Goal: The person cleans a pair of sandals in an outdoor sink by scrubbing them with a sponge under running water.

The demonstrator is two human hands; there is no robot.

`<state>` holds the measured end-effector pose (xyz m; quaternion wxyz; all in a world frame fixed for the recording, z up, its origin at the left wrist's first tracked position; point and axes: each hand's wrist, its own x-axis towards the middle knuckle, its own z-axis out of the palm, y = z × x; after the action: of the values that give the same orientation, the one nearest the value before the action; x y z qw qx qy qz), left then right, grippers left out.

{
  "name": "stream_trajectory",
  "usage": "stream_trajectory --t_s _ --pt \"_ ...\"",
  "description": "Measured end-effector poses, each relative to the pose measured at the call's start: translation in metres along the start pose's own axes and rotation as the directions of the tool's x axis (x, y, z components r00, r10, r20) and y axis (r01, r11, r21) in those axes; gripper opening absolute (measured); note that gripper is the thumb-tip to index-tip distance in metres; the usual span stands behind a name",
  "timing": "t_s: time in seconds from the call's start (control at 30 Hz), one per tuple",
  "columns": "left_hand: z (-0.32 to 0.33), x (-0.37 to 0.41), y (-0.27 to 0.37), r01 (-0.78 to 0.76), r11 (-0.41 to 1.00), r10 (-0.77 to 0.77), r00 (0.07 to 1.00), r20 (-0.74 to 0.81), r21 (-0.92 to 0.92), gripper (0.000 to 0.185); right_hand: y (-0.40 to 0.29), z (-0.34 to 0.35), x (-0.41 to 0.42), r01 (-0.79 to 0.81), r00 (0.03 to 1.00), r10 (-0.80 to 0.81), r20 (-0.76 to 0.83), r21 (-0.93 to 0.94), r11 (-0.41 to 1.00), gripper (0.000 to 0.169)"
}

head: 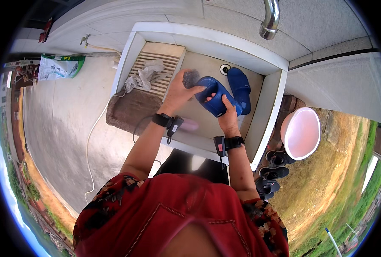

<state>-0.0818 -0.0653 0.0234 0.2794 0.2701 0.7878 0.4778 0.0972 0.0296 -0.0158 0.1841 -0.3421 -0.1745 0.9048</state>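
Observation:
Over a tiled sink basin, my right hand [227,112] grips a blue slide slipper [213,104], its thumb on the outside and fingertips showing in the opening. My left hand [180,91] holds a grey scouring pad [191,78] between its fingers, with the thumb reaching to the slipper's edge. A second blue slipper [240,90] lies on the basin floor beside the drain [224,69]. Below my left hand a pinkish, blurred long thing [188,124] lies in the basin; what it is I cannot tell.
A ribbed washboard slab [140,61] bears crumpled clear plastic [150,72]. A brown towel [132,107] covers the basin's left front edge. Above hangs a metal spout [269,22]. To the right stand a pink basin [301,133] and several dark shoes [274,173]; a pale hose [88,154] runs at left.

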Motion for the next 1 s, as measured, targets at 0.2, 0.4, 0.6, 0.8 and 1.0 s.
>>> stream_trajectory --t_s 0.2,0.4,0.6,0.8,1.0 --pt "-0.012 0.002 -0.024 -0.022 0.976 0.065 0.979 0.195 -0.218 0.044 0.006 -0.010 0.002 0.168 0.983 -0.139 0.118 -0.282 0.945 0.031" --pt "-0.027 -0.016 -0.017 -0.082 0.956 0.104 0.992 0.066 -0.281 0.030 0.013 -0.042 0.006 0.201 0.980 -0.198 0.037 -0.223 0.954 0.028" --pt "-0.005 -0.042 -0.004 -0.212 0.962 0.185 0.969 -0.161 -0.174 0.025 0.025 -0.049 0.004 0.049 0.907 -0.042 -0.418 0.007 0.999 0.052" --pt "0.035 -0.062 0.005 -0.151 0.951 0.071 0.955 -0.288 -0.269 0.026 0.053 -0.006 0.002 -0.144 0.961 0.230 -0.155 0.430 0.891 0.072" --pt "0.051 -0.084 -0.019 -0.301 0.954 0.301 0.953 -0.042 0.014 0.035 0.053 -0.007 0.018 0.028 0.987 0.027 -0.161 0.330 0.944 0.062"
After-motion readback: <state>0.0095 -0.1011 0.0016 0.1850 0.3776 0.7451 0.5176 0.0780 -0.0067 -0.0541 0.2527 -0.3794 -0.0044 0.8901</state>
